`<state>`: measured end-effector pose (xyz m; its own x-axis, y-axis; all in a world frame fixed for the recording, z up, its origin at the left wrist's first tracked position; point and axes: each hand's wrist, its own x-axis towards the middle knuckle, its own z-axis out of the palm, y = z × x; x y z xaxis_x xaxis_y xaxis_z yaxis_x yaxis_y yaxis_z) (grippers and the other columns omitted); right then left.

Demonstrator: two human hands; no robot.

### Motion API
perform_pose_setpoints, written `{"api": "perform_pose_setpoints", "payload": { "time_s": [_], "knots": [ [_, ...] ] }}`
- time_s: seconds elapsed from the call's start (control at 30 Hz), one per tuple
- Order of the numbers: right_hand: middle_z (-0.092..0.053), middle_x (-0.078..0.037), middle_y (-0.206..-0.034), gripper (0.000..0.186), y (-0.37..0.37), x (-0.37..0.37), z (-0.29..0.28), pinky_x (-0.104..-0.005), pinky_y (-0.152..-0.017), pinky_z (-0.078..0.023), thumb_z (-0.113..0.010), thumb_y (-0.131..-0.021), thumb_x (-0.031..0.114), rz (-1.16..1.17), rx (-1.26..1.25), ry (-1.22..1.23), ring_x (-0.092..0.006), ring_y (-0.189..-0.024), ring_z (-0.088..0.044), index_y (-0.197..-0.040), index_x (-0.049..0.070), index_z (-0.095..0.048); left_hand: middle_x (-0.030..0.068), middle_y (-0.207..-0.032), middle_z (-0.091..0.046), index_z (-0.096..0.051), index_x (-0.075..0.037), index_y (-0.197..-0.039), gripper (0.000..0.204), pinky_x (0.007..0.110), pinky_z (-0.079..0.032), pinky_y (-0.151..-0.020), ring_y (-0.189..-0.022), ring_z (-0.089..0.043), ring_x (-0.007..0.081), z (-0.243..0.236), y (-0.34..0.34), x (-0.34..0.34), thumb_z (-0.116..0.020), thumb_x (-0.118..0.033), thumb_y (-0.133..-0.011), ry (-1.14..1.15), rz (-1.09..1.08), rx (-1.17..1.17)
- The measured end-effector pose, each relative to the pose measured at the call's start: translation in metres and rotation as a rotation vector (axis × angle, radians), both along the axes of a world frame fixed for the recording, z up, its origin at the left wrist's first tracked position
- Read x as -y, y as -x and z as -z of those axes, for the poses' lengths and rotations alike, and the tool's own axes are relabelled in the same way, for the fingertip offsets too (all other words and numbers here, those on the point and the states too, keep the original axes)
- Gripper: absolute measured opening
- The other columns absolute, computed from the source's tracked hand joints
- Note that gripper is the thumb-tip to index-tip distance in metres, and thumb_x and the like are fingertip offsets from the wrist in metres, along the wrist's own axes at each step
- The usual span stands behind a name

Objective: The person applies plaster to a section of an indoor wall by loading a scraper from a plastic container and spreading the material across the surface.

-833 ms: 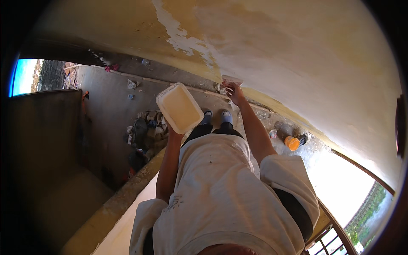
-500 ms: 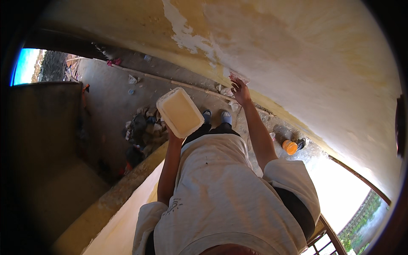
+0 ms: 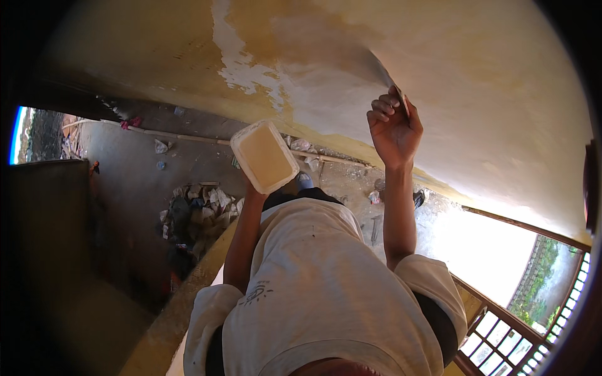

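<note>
While the right hand (image 3: 394,128) is curling tight around a scraper (image 3: 401,100), its blade is pressing the wall (image 3: 489,94) at one o'clock. At eleven o'clock, the left hand (image 3: 251,187) is propping a tray (image 3: 264,156), fingers hidden beneath.

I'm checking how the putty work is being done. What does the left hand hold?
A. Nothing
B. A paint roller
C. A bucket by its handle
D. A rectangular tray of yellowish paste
D: the left hand props up a rectangular tray of yellowish paste, while the right hand presses a thin blade against the wall.
</note>
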<state>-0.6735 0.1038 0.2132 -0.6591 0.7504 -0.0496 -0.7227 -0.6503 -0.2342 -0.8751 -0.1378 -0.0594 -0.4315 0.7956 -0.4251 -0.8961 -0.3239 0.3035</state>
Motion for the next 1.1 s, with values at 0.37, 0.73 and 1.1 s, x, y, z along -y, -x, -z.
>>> {"api": "perform_pose_setpoints", "payload": {
  "time_s": [0.37, 0.73, 1.1],
  "knots": [
    [-0.063, -0.006, -0.091, 0.012, -0.008, 0.022, 0.239, -0.031, -0.077, -0.045, -0.055, -0.094, 0.02, -0.144, 0.516, 0.185, -0.0155, -0.08, -0.056, -0.098, 0.009, -0.057, 0.0077, -0.131, -0.058, -0.048, -0.014, -0.139, 0.061, 0.05, -0.052, -0.096, -0.116, -0.06, 0.0291, -0.001, 0.0, 0.004, -0.042, -0.057, -0.097, 0.02, 0.094, 0.016],
    [-0.048, 0.0, -0.07, 0.02, 0.009, -0.025, 0.146, -0.0296, -0.066, -0.041, -0.051, -0.095, 0.021, -0.047, 0.393, 0.132, -0.0151, -0.073, -0.049, -0.09, 0.003, -0.059, 0.0077, -0.13, -0.059, -0.049, -0.013, -0.138, 0.059, 0.049, -0.052, -0.095, -0.116, -0.06, 0.029, -0.001, 0.013, -0.006, -0.042, -0.056, -0.098, 0.008, 0.158, 0.004],
    [-0.053, -0.004, -0.08, 0.019, -0.057, 0.005, 0.014, -0.0277, -0.073, -0.04, -0.052, -0.094, 0.022, 0.281, 0.071, -0.191, -0.0148, -0.082, -0.047, -0.095, 0.003, -0.057, 0.0077, -0.129, -0.06, -0.05, -0.013, -0.137, 0.058, 0.049, -0.053, -0.094, -0.115, -0.061, 0.0288, -0.007, 0.001, -0.05, -0.043, -0.055, -0.098, -0.078, 0.247, 0.027]
  ]
}}
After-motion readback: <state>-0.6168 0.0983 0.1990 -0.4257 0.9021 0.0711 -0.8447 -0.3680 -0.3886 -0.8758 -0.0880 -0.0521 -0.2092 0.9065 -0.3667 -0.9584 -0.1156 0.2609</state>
